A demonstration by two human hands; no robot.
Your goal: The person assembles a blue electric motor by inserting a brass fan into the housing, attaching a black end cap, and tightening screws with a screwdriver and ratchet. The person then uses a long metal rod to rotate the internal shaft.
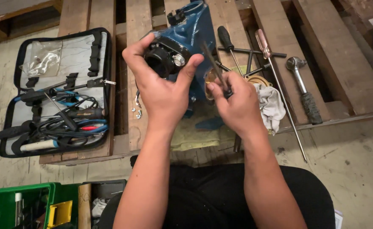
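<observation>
Black trousers [212, 191] nearest, hands gripping blue housing [195, 29], pallet [356, 80] edge beside

Both bare forearms reach forward from the bottom of the view, elbows low, hands raised side by side. The left hand [161, 80] is held palm away, back toward the camera, with the fingers curled over the top and the thumb stretched out to the right in a wide clasp. The right hand [235, 101] is closed in a loose fist, its thumb and forefinger pinched together at the top, wrist bent slightly inward.
</observation>
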